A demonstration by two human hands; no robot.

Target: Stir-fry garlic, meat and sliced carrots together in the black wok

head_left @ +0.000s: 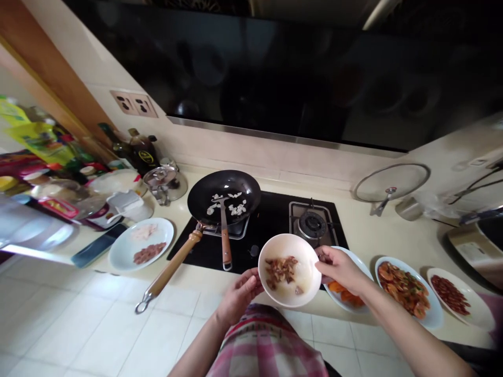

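Observation:
A white bowl (307, 287) with chopped brown pieces, perhaps mushroom, and a little liquid is held up in front of my body. My left hand (244, 294) grips its left rim, with the thumb on top. On the opposite rim, my right hand (337, 267) is closed with the thumb over the edge. Beyond the bowl, a black wok (199, 196) sits on the left burner with white slices inside. A spatula (223, 225) with a wooden grip rests in the wok, its handle over the stove edge. The wok's wooden handle (173, 268) points toward me.
Left of the stove are a plate (168, 230) of pale and reddish meat, a phone (98, 246), and several bottles (143, 149). Plates of orange slices (349, 298), cooked food (404, 288) and sausage slices (450, 296) stand right. A glass lid (393, 183) leans against the wall.

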